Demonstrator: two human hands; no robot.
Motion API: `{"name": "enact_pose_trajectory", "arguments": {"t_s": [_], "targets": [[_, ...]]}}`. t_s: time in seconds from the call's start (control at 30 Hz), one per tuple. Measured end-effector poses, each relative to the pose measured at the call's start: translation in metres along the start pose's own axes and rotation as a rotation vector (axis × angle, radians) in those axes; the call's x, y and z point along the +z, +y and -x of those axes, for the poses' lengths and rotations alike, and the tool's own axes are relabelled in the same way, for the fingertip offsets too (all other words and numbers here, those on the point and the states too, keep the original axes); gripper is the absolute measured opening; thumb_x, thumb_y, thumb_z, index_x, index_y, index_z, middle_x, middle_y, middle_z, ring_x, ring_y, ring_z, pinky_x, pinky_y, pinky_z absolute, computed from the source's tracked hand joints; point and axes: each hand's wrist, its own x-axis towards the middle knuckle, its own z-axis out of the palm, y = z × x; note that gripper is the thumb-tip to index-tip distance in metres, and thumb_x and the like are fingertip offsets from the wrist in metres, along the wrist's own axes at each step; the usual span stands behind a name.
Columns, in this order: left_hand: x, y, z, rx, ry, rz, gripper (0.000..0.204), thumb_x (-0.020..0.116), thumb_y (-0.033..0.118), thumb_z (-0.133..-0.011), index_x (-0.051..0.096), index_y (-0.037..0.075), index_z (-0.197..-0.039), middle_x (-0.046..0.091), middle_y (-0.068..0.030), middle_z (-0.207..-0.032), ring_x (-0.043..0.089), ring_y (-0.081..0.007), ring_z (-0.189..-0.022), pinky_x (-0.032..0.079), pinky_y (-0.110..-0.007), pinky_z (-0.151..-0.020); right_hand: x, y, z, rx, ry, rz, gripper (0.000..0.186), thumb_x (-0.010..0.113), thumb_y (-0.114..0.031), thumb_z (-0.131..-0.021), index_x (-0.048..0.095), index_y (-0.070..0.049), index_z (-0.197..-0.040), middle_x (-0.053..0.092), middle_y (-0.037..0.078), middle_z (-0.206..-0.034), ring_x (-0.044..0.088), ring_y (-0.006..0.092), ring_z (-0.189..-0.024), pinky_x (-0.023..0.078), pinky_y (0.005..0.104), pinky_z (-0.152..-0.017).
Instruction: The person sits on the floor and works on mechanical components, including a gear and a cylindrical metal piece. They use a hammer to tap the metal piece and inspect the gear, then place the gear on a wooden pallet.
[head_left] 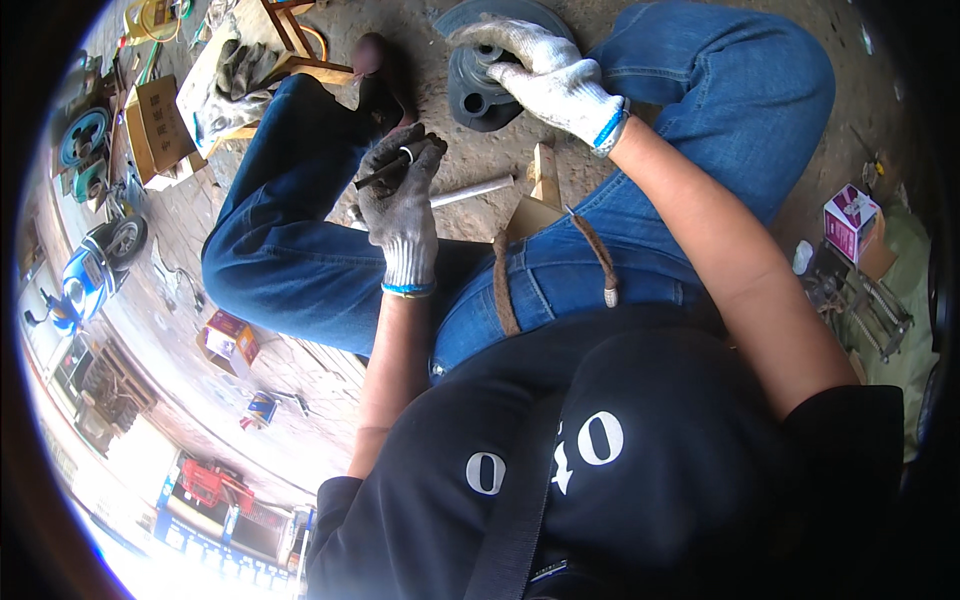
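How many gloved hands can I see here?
2: the left hand, left of centre, holding a slim dark piece, and the right hand, at the round grey part near the top. No other gloved hand shows.

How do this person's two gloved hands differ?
The left hand wears a glove darkened over its fingers; the right hand has a mostly white one. The left hand's fingers curl by a thin dark piece; the right hand's stretch over a dark round part. Both gloves are knitted, with blue trim at the cuff.
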Motion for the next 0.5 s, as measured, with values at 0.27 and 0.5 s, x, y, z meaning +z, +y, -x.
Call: {"name": "enact_pose_trajectory", "arguments": {"t_s": [0.27,0.5], "targets": [[-0.004,-0.006,-0.004,-0.092,-0.004,0.162,0.026,0.070,0.003,-0.095,0.062,-0.003,-0.119,0.070,-0.0183,-0.113,0.072,-0.0271,-0.102,0.061,-0.040,-0.095,0.000,0.001,0.001,0.016,-0.006,0.013,0.038,0.063,-0.004,-0.094,0.067,-0.017,-0.130,0.067,0.011,-0.129,0.061,0.0286,-0.127,0.048,0.0400,-0.111],[-0.004,-0.020,-0.007,-0.078,-0.042,0.233,0.024,0.061,0.010,-0.102,0.058,-0.001,-0.123,0.062,-0.0170,-0.128,0.066,-0.0265,-0.114,0.059,-0.045,-0.099,-0.005,-0.016,-0.003,-0.062,0.049,0.053,0.038,0.075,-0.013,-0.086,0.069,-0.014,-0.123,0.068,0.016,-0.123,0.062,0.0362,-0.119,0.049,0.0452,-0.104]]}}
